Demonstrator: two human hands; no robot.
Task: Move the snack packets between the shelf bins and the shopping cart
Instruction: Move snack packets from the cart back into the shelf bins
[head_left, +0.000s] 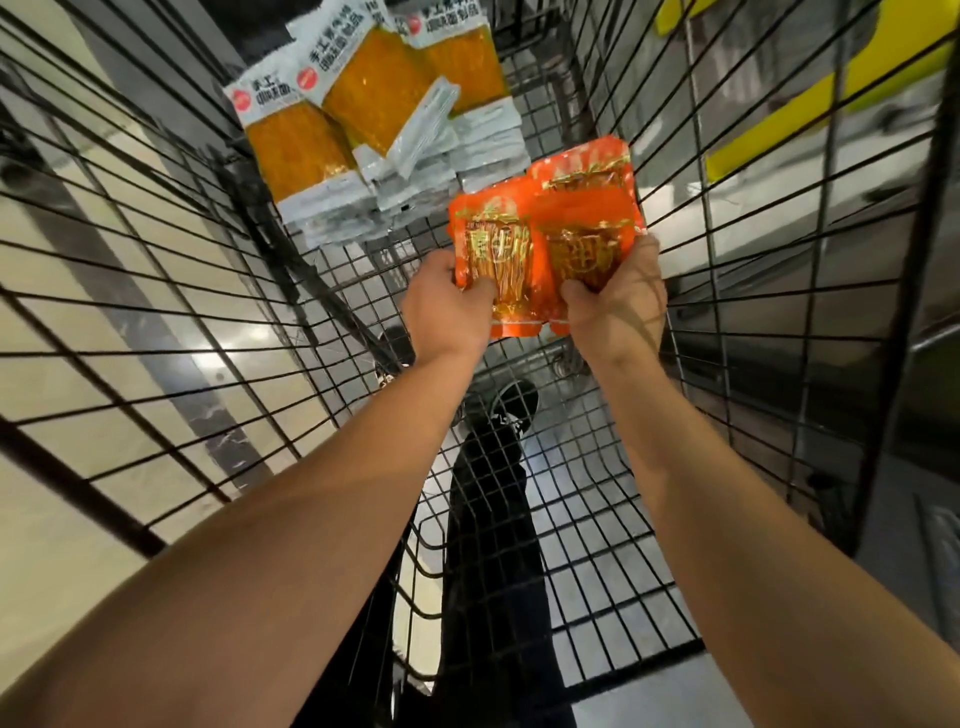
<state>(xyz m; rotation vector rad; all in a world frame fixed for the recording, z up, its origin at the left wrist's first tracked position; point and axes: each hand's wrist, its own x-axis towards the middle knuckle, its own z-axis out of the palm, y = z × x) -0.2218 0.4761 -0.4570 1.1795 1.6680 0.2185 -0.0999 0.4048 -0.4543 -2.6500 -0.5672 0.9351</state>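
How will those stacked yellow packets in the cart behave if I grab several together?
The yellow packets look glossy, so probably slippery; the stacks are already fanned askew. They seem flat and thin, likely light and bendy, so a bunch may splay.

Orange-red packets (540, 234), black cart (156, 218)

A shop — a black wire shopping cart (675, 291) over glossy floor tiles (47, 364), stacked retail snack packets (363, 93) at its far end.

Bright, glary floor — edges perhaps fisheye-bent.
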